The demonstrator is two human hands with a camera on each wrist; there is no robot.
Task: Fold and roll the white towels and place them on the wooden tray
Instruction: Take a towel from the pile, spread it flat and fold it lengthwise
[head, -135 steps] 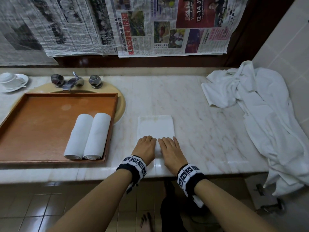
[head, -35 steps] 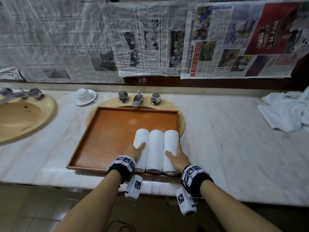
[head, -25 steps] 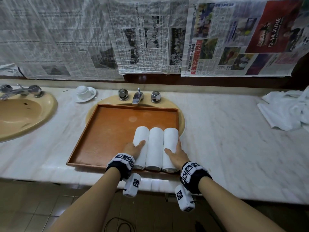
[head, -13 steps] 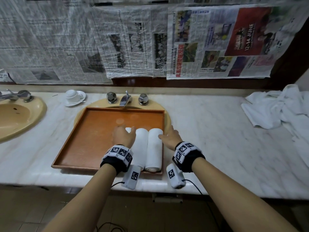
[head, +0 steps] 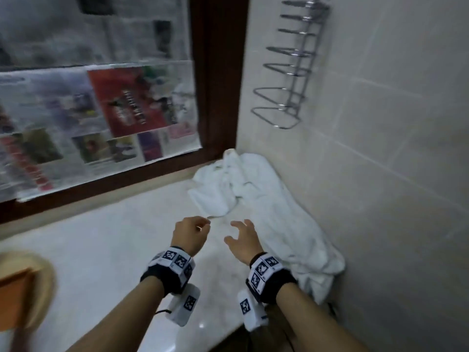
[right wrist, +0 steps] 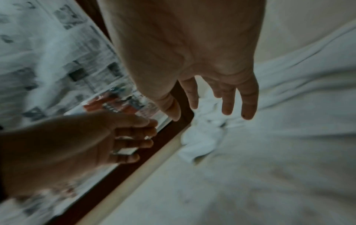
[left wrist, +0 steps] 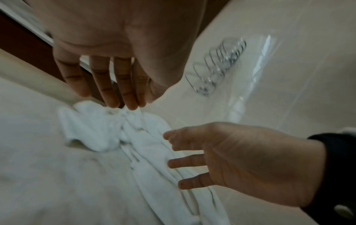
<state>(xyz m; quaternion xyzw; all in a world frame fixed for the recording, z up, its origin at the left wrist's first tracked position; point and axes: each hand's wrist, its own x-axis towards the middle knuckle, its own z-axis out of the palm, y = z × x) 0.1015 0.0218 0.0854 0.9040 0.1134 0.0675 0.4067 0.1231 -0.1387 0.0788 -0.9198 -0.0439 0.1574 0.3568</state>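
Observation:
A crumpled pile of white towels (head: 256, 191) lies on the marble counter in the right corner, against the tiled wall. Both hands hover just short of it and hold nothing. My left hand (head: 191, 232) has relaxed fingers near the pile's near edge; the left wrist view shows its fingers (left wrist: 115, 85) fairly straight above the towels (left wrist: 108, 134). My right hand (head: 241, 236) is spread over the towel's long trailing part (right wrist: 289, 91). Only a blurred corner of the wooden tray (head: 14, 298) shows at the far left; the rolled towels are out of view.
A chrome wire rack (head: 289, 80) hangs on the tiled wall above the pile. Newspaper (head: 101, 110) covers the mirror in its dark wood frame (head: 218, 72). The yellow sink rim (head: 47, 288) curves beside the tray. Bare marble counter (head: 114, 250) stretches between tray and towels.
Both hands left the three rolled towels on the tray and swung right across the counter. The head turned with them, so the loose towel pile is now in front.

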